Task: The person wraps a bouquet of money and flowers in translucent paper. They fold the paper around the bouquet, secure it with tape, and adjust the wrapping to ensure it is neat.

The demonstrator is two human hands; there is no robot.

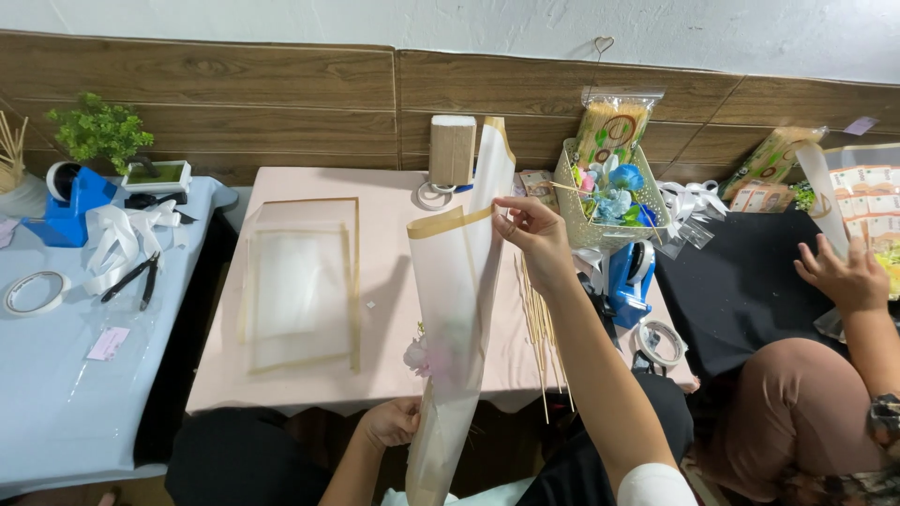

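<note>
The left hand (392, 422) closes around the lower end of a frosted wrapping sheet (459, 309) rolled into a tall cone, and the right hand (532, 234) pinches the cone's upper edge between thumb and fingers, just beside a strip of tan tape (448, 222) that crosses the wrap. Inside the cone, just above the lower grip, a pale pink flower (417, 356) shows through the film (its stem is hidden). The cone looks already rolled around the flower, while its top stands open and no ribbon is tied on it, so the wrapping seems partly done. Left of the cone more gold-edged clear sheets (300, 286) lie flat on the pink table (389, 192). Right of the upper grip lie thin wooden sticks (536, 323), a basket of blue flowers (609, 201) and a blue tape dispenser (630, 276). Farther right, another person's hand (844, 272) rests on a black cloth.
</note>
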